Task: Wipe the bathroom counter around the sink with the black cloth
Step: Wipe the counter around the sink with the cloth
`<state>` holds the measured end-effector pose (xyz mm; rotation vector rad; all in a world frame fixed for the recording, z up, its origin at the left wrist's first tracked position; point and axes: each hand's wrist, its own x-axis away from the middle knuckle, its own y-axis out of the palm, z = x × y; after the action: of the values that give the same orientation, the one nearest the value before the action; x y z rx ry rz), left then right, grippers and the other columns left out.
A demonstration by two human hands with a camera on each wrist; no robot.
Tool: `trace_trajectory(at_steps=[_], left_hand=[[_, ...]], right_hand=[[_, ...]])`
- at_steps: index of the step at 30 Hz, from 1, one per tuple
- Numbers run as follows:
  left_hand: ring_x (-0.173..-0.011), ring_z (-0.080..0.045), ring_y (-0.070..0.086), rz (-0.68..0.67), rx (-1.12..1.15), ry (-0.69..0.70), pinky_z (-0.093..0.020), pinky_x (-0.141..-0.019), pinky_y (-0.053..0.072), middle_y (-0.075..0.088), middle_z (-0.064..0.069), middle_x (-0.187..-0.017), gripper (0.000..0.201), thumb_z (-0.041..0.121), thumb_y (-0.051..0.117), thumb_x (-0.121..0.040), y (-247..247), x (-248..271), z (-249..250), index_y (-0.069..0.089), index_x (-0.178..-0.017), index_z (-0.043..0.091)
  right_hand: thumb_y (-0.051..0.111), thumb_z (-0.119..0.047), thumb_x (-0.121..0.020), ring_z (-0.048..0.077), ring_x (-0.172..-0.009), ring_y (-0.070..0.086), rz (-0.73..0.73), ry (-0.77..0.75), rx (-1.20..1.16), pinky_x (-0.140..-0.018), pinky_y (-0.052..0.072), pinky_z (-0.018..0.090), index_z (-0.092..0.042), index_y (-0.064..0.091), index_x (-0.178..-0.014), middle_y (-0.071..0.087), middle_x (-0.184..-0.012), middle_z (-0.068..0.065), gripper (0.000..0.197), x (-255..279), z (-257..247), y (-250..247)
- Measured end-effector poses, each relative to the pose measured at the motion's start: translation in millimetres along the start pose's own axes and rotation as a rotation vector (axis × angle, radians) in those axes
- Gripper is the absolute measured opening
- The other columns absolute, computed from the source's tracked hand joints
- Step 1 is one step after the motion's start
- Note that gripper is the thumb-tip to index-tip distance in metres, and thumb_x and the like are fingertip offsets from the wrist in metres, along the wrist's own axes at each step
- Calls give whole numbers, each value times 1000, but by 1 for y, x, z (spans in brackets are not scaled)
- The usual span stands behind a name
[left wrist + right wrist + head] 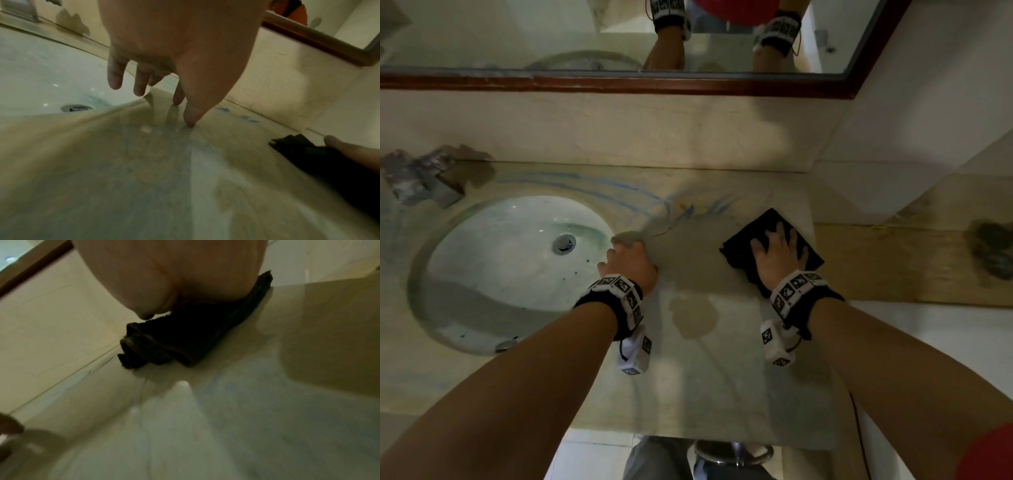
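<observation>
Cloth position decides the next stroke: the black cloth (777, 219) lies folded on the counter (722, 377) well to the right of the sink (510, 274), directly under the right hand (779, 255), so the right hand is the one placed to drive it. Its fingers (780, 230) are spread and laid flat across the cloth, pressing it down rather than curling round it. The fold's long axis seems to run diagonally, from the front edge toward the back wall. The stretch between cloth and sink, and the blue streaks (619, 195) arcing behind the basin, lie to the cloth's left, so a sweep leftward toward the sink looks like the likely move.

The left hand (628, 263) rests at the sink's right rim, fingers loosely apart, the thumb tip and one fingertip (178, 100) touching the counter and holding nothing.

The counter is pale, glossy stone with darker damp-looking patches. Above the sink hangs a wood-framed mirror (619, 84).
</observation>
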<state>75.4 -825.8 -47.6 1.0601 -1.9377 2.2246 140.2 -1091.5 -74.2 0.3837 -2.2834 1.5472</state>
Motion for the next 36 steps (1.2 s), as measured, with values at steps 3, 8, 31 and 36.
trace_trajectory(at_steps=[3, 8, 31, 36], left_hand=[[-119, -39, 51, -45, 118, -2, -51, -99, 43, 47, -17, -137, 76, 51, 65, -78, -8, -16, -4, 30, -138, 19], [-106, -35, 60, -57, 113, 8, -47, -91, 51, 59, -13, -119, 81, 57, 76, -67, -17, -29, -10, 44, -128, 14], [-108, -30, 58, -23, -59, -16, -44, -92, 43, 61, -8, -114, 80, 66, 76, -62, -16, -40, -9, 49, -120, 18], [-107, -30, 58, -36, -53, -10, -47, -94, 45, 61, -8, -113, 82, 67, 76, -61, -17, -41, -10, 48, -120, 18]], right_hand=[[34, -54, -99, 20, -149, -9, 18, 10, 50, -119, -2, 52, -24, 13, -154, -5, -163, -5, 66, -16, 0, -4], [33, -64, -94, 23, -149, -10, -3, -39, 215, -118, 1, 54, -23, -8, -154, -12, -162, -3, 83, -43, 5, -12], [27, -62, -96, 25, -148, -14, -119, -529, 495, -118, -4, 53, -27, -5, -155, -17, -161, -3, 75, -87, -148, 26], [27, -62, -96, 23, -148, -15, -113, -574, 491, -118, -6, 53, -26, -3, -155, -16, -162, -3, 75, -86, -158, 34]])
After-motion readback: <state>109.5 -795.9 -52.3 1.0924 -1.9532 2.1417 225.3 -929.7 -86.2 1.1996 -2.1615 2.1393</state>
